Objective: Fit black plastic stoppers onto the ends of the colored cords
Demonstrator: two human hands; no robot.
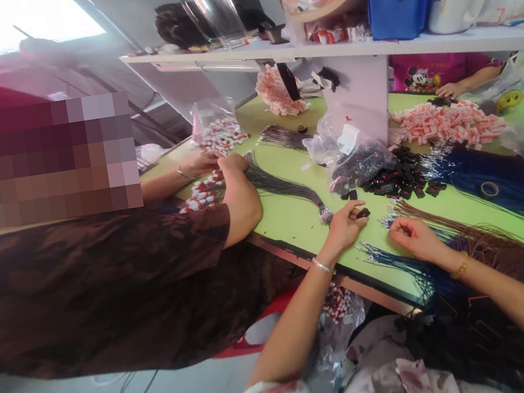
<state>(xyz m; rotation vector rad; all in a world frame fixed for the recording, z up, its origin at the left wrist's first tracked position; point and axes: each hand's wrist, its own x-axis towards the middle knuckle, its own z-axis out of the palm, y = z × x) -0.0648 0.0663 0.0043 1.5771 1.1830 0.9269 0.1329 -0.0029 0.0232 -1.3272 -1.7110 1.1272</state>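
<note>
My left hand (344,229) is closed at the fingertips on a small black plastic connector housing (363,213), held just above the green tabletop. To its right, my right hand (416,238) has its fingers curled together in a pinch. Whatever they grip is hidden, though metal-tipped wire ends lie right beside them. Blue wires (400,262) with crimped ends spread below my right hand, and a bundle of brown wires (484,232) runs past it to the right. Beyond both hands lies a pile of black connector housings (401,175), partly spilling from a clear bag (351,150).
A co-worker's hands (210,163) work at the left by red-and-white parts (205,192) and a dark wire bundle (284,183). Orange-white connectors (448,122), blue wires and a tape roll (489,189) lie right. A shelf (221,55) with a blue bin (404,8) spans above.
</note>
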